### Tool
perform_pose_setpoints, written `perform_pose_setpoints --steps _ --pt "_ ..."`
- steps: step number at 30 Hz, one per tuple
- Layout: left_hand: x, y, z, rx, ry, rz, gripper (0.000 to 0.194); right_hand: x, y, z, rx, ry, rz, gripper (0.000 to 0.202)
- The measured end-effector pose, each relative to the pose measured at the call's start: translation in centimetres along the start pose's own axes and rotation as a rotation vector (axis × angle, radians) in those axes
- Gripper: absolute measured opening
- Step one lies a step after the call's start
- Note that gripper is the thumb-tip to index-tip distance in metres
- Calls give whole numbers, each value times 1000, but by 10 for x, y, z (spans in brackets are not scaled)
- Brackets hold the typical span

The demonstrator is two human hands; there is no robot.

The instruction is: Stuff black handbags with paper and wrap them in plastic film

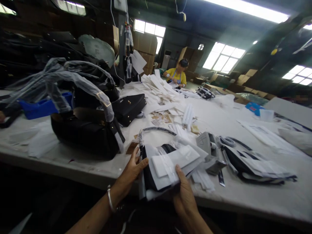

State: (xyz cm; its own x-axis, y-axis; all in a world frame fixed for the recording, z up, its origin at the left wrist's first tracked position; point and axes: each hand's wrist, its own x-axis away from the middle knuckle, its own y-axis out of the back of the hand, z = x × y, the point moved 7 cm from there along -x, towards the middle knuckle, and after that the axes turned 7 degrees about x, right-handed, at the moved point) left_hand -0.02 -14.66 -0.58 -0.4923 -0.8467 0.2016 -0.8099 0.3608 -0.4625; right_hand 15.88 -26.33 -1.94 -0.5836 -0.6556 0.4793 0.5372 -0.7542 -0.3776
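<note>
A black handbag (149,177) is held between my two hands at the table's front edge, its wrapped strap (158,129) arching away from me. White sheets and a white pad (158,165) lie on its upper face under a clear band. My left hand (133,167) grips the left side, thumb on top. My right hand (184,191) closes on the lower right edge with its thumb on the white sheets; its other fingers are partly hidden underneath. Just right of the bag stands a grey tape dispenser (213,151).
Black handbags (85,136) with plastic-wrapped handles and a blue tray (40,109) occupy the left. Loose white paper (156,86) is heaped mid-table. Another wrapped bag (253,162) lies at right. A person in yellow (174,76) works across the table.
</note>
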Motion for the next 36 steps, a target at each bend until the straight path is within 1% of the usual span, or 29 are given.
perform_pose_setpoints --steps 2,4,6,7,9,11,12,13,14,15,16,17,19,20,21,22,24,27,29,31,33,36 --pt "-5 3 1 -9 -5 -28 97 1 -4 -5 -15 -45 39 60" --pt "-10 5 2 -22 -1 -35 96 2 -7 -5 -25 -83 84 61" --pt "-16 9 -1 -88 4 -34 95 2 -6 -5 -22 -124 110 61" --pt "-18 13 -5 -171 1 -35 96 2 -5 -4 -23 -137 105 60" --pt "-19 20 -19 -476 -22 -53 90 0 0 -5 -30 -153 72 58" --pt "-18 20 -41 -869 -112 -94 71 -2 3 -6 -36 -156 38 57" --pt "-17 13 -55 -1030 -209 -112 59 -3 4 -7 -37 -157 30 58" --pt "-16 -1 -67 -1138 -336 -100 52 -3 3 -8 -39 -159 27 59" --pt "-16 -20 -77 -1199 -468 -41 51 -4 2 -9 -44 -160 28 61" --pt "-16 -42 -81 -1226 -589 53 53 -4 1 -10 -51 -161 30 62" --pt "-19 -66 -80 -1252 -659 174 55 -4 0 -11 -61 -162 33 63" --pt "-25 -88 -76 -1275 -692 280 56 -5 -2 -11 -72 -166 33 63" --pt "-39 -126 -60 -1314 -683 498 63 -5 -5 -12 -101 -175 25 62" --pt "-47 -141 -51 -1328 -658 595 65 -5 -7 -13 -119 -185 20 60" --pt "-55 -153 -42 -1344 -621 675 66 -4 -8 -13 -138 -197 18 59" --pt "-62 -160 -34 -1360 -571 737 68 -3 -10 -13 -160 -210 18 58" --pt "-74 -166 -23 -1384 -476 797 69 0 -13 -11 -196 -237 33 57" --pt "-82 -162 -19 -1378 -391 809 67 7 -16 -12 -194 -328 110 56" --pt "-82 -157 -20 -1343 -356 803 63 12 -17 -17 -168 -417 156 55" --pt "-79 -154 -20 -1310 -310 783 56 13 -20 -23 -172 -472 168 53" --pt "-75 -152 -20 -1314 -273 744 47 11 -27 -30 -214 -480 168 51" --pt "-67 -153 -23 -1337 -249 676 37 5 -45 -40 -276 -458 172 41"
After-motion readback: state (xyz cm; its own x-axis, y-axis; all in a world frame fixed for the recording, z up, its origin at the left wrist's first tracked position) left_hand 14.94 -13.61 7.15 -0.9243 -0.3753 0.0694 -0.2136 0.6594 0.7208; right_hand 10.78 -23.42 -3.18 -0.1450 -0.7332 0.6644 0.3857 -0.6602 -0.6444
